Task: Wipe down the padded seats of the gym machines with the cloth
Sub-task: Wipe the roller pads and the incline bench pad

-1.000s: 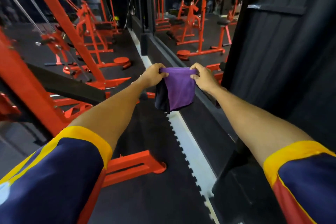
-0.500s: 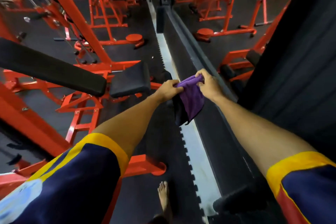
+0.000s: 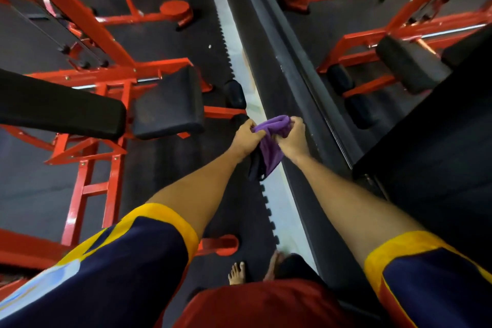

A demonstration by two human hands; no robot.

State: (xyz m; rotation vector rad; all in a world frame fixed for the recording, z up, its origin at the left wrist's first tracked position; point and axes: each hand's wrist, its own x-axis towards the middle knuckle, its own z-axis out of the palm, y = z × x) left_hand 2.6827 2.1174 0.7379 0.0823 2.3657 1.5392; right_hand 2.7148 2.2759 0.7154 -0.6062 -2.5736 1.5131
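- A bare foot (image 3: 236, 273) stands on the dark rubber floor (image 3: 138, 168).
- Ahead of it, the left hand (image 3: 245, 139) and right hand (image 3: 292, 140) are close together, the fingers (image 3: 257, 134) of each curled round the top of the purple cloth (image 3: 271, 149). It is bunched between them and hangs in the air above the floor.
- Just left of the hands, apart from the cloth, a black padded seat (image 3: 167, 104) sits on a red frame (image 3: 77, 202), with a long black back pad (image 3: 61, 104) beside it.
- Farther off, a round red foot plate (image 3: 177, 9) lies on the floor.
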